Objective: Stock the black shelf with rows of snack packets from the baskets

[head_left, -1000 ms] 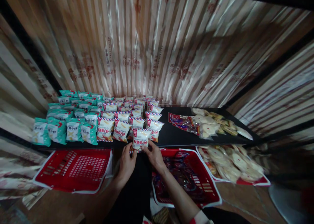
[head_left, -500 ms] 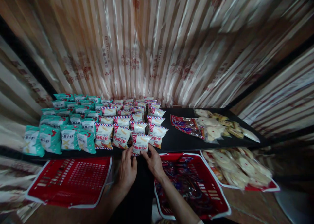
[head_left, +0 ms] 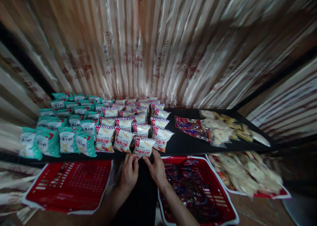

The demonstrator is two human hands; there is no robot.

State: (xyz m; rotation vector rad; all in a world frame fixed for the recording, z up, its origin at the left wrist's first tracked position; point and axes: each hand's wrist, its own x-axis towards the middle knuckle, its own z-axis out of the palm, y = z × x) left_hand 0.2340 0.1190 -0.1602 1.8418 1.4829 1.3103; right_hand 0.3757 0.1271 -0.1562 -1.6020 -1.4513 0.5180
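A white snack bag (head_left: 143,147) with a red-and-blue striped top edge stands at the front edge of the black shelf (head_left: 170,146). My left hand (head_left: 129,172) pinches its lower left corner with curled fingers. At the lower right corner, my right hand (head_left: 156,169) grips the same bag, thumb in front. Matching white bags (head_left: 123,140) stand in rows right behind and beside it. To their left are rows of teal snack bags (head_left: 68,140). The fingertips of both hands are partly hidden against the bag's bottom.
Flat red-and-blue packets (head_left: 189,123) and clear packs of pale food (head_left: 219,130) lie on the shelf's right part. Below are a red basket (head_left: 71,186) at left, another red basket (head_left: 220,189) holding dark packets, and a third heaped with pale packs (head_left: 245,173). Patterned sheeting (head_left: 138,47) hangs behind.
The held bag has sunk slightly and tilted a little, with both hands still at its lower corners. The view has shifted slightly. The other bags keep their places.
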